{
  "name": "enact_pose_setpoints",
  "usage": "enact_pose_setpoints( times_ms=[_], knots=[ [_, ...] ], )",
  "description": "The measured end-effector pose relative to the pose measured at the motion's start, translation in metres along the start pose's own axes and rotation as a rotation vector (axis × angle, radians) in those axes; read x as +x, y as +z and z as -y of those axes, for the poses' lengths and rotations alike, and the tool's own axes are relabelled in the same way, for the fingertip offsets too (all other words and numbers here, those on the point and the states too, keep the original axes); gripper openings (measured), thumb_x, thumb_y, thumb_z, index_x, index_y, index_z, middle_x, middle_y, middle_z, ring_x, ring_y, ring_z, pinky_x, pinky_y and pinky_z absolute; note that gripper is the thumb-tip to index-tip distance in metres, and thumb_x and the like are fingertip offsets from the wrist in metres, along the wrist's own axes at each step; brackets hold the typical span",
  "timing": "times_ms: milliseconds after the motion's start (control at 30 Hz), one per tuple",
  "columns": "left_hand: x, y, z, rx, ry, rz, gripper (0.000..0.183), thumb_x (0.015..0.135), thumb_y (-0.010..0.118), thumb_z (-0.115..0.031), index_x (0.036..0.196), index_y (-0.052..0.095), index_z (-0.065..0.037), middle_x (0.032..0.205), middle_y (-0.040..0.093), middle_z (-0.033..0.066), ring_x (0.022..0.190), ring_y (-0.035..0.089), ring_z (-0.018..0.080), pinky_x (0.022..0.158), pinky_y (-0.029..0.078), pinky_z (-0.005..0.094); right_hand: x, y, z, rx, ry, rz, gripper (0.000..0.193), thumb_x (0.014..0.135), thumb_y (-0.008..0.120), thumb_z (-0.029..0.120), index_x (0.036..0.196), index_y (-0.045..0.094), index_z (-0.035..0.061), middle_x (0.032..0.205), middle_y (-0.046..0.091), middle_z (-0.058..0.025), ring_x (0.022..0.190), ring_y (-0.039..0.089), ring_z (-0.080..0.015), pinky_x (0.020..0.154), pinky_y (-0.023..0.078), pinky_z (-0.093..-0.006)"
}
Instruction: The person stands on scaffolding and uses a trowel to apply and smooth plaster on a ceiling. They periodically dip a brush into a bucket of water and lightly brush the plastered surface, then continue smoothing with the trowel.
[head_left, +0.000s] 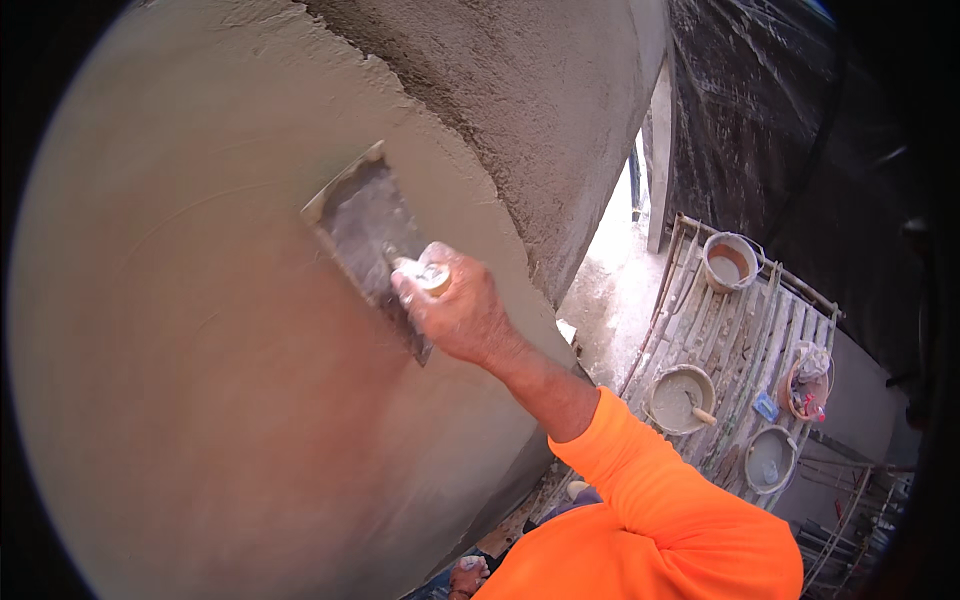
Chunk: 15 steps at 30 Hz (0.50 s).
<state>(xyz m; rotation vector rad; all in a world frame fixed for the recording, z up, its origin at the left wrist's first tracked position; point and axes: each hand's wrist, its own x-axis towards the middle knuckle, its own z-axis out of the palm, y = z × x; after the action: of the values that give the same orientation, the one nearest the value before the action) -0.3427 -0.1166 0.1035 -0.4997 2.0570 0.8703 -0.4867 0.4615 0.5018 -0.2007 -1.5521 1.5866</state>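
Just above the frame's middle I grip a rectangular trowel [372, 215] by its pale handle, its grey metal blade whitened along the edges and slanting from upper left to lower right over the plaster [220, 330]. That smooth, greyish-tan coat fills the left, ending raggedly at upper centre.

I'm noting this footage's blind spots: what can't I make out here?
All in the head view:
Left hand: small, cut off by the lower edge; whether it holds anything is unclear.
Trowel: its far face is turned to the wall.
Trowel handle: mostly covered by the right hand.
Pale-handled tool by the bucket: too small to identify.
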Motion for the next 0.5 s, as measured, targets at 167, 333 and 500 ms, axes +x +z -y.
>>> enact_pose_setpoints(
  times_ms=[167, 333, 500],
  knots=[
    [-0.001, 0.015, -0.017, 0.039, -0.026, -0.029, 0.040, 0.087, 0.076, -0.044, 0.098, 0.069, -0.007, 0.084, 0.073, 0.0079, 0.073, 0.068, 0.0231, 0.073, 0.054, 0.0384, 0.023, 0.005, 0.003, -0.098, 0.007, 0.076, 0.022, 0.091, 0.074, 0.018, 0.087, 0.060, 0.0002, 0.071, 0.066, -0.0137, 0.065, 0.064, -0.0149, 0.062, 0.051, -0.0348],
    [0.000, 0.026, -0.028, 0.032, -0.035, -0.030, 0.035, 0.088, 0.076, -0.039, 0.098, 0.068, -0.007, 0.082, 0.071, 0.0071, 0.070, 0.067, 0.0217, 0.068, 0.053, 0.0368, -0.014, 0.021, 0.010, -0.106, -0.209, 0.181, 0.023, 0.089, 0.076, 0.017, 0.086, 0.060, 0.0010, 0.070, 0.065, -0.0149, 0.063, 0.067, -0.0240, 0.061, 0.051, -0.0361],
    [0.009, 0.032, -0.026, -0.035, -0.021, -0.016, 0.030, 0.089, 0.076, -0.035, 0.098, 0.067, -0.007, 0.081, 0.070, 0.0063, 0.068, 0.065, 0.0204, 0.063, 0.052, 0.0352, 0.022, -0.003, -0.005, -0.075, 0.034, -0.098, 0.022, 0.093, 0.072, 0.016, 0.087, 0.061, -0.0011, 0.072, 0.066, -0.0102, 0.066, 0.062, -0.0122, 0.063, 0.051, -0.0335]
  ],
)
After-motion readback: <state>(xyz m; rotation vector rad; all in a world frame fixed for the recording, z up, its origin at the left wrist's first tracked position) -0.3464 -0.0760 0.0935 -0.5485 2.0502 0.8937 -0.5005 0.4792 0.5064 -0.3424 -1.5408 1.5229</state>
